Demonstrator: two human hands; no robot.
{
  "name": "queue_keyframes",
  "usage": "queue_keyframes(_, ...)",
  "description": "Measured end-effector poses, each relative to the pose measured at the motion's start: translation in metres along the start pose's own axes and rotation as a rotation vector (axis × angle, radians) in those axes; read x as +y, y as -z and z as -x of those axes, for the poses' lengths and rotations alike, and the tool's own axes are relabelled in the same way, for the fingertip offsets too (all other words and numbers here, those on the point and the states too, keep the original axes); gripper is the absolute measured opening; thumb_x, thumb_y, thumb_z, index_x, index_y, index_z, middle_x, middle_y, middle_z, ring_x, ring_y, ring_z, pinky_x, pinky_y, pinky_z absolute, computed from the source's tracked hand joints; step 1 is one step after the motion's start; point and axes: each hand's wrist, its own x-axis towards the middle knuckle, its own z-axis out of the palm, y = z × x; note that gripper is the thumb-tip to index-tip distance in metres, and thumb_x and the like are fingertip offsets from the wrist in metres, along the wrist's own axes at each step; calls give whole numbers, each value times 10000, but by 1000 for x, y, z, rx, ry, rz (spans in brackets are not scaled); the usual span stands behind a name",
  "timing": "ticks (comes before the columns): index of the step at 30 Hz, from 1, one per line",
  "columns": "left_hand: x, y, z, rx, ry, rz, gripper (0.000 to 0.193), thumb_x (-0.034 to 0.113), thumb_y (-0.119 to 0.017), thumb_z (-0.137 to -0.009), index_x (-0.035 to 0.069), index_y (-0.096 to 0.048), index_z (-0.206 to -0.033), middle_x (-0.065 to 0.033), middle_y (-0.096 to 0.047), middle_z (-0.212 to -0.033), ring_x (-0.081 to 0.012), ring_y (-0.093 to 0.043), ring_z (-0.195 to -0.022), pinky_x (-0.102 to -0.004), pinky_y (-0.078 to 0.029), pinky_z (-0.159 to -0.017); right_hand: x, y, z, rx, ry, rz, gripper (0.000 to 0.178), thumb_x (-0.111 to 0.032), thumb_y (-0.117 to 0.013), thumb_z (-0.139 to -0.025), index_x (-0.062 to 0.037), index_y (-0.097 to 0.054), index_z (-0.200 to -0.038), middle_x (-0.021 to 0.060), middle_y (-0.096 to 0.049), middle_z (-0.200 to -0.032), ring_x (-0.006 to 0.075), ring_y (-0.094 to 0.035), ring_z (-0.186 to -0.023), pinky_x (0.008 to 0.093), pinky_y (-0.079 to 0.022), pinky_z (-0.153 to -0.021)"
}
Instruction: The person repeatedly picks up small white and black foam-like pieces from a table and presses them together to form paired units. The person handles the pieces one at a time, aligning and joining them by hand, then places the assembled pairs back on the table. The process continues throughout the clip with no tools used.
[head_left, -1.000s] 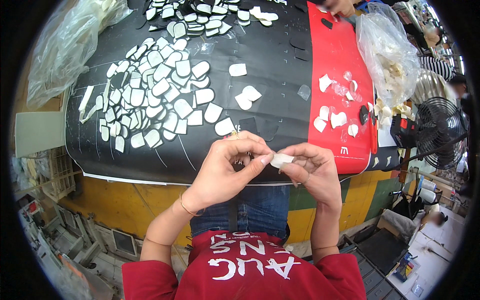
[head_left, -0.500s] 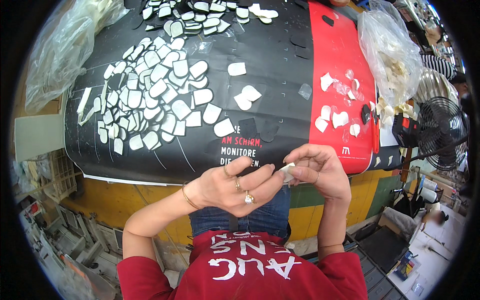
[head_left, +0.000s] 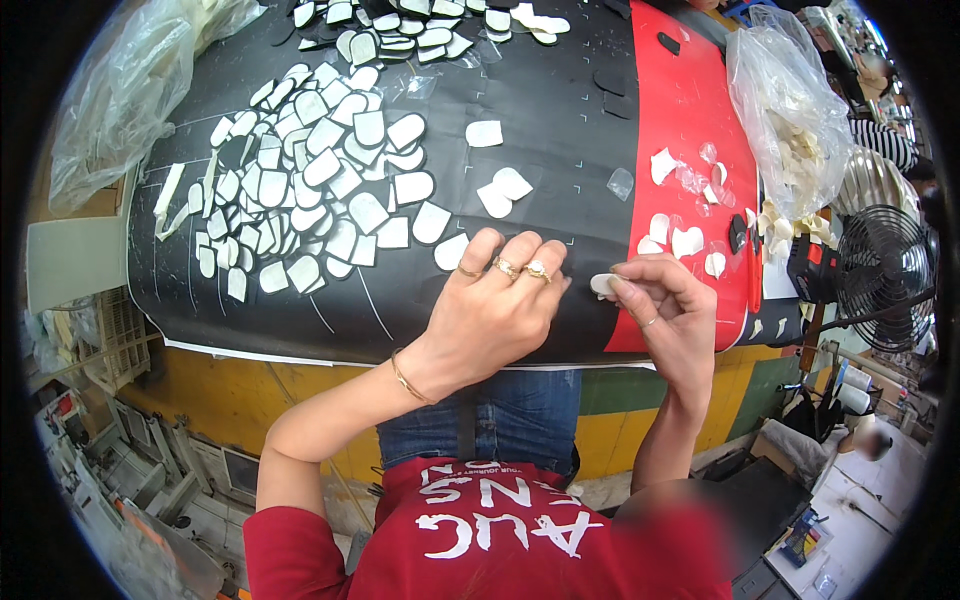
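Observation:
Between the thumb and fingertips of my right hand (head_left: pixel 672 312) is a small white rounded piece (head_left: pixel 603 285), raised over the table's front part. My left hand (head_left: pixel 500 310), with rings on it, is over the dark mat (head_left: pixel 560 120), just left of that piece. Its fingers are curled down and pressed together; the fingertips, and anything in them, are hidden. Beyond my left hand lie two overlapping white pieces (head_left: pixel 505 190) and a single white piece (head_left: pixel 484 133). A large heap of white round-ended pieces with dark edges (head_left: pixel 322 165) spreads to the left.
Another heap (head_left: pixel 420 30) lies at the far edge. White scraps (head_left: pixel 687 242) and clear film bits are on the red strip (head_left: pixel 665 110). Plastic bags (head_left: pixel 790 110) flank the table. A black fan (head_left: pixel 880 275) stands at the right.
My hands have parted. The left has moved up over the mat, covering the dark pieces there, its fingers curling downward. The right has shifted right, with the white piece between its fingertips.

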Motion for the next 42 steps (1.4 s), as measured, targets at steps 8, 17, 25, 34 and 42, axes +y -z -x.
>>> queue_keyframes(8, 25, -1, 9, 22, 495, 147, 132, 236, -766, -802, 162, -737, -907, 7, -609, -1081, -221, -508, -1079, -410, -284, -960, -2, 5, 5, -63, -140, -148, 144, 7, -687, -924, 89, -670, -1041, 96, -722, -914, 135, -705, -804, 241, -572, -744)
queue_keyframes(17, 18, 2, 35, -69, 213, -66, 302, 195, -742, -771, 226, -733, -1071, 3, -611, -1242, -178, -528, -1113, -415, -298, -1027, -7, -15, 0, -112, -255, 73, 141, -45, -694, -937, 59, -680, -1031, 62, -711, -844, 67, -649, -693, 192, -502, -599)
queue_keyframes(25, 24, -2, 40, -75, 187, -132, 363, 175, -732, -753, 210, -715, -1114, 15, -606, -1228, -166, -533, -1113, -427, -284, -1052, -1, -30, -3, -43, -259, 108, 150, -85, -680, -956, 52, -684, -1017, 14, -669, -762, 39, -593, -627, 177, -460, -549)
queue_keyframes(34, 23, -3, 41, -85, 197, -105, 379, 177, -733, -754, 209, -703, -1130, 26, -603, -1196, -161, -541, -1104, -424, -271, -1057, 2, -33, -5, -34, -259, 212, 134, -56, -685, -946, 64, -683, -1005, 20, -663, -769, 23, -576, -629, 178, -468, -542)
queue_keyframes(42, 24, -5, 41, -51, 204, -109, 246, 227, -667, -846, 168, -721, -1079, 24, -610, -1163, -141, -546, -1114, -418, -292, -1080, 3, -38, -3, 18, -206, 270, 128, -50, -705, -932, 64, -683, -987, 0, -655, -750, 13, -560, -617, 172, -457, -536)
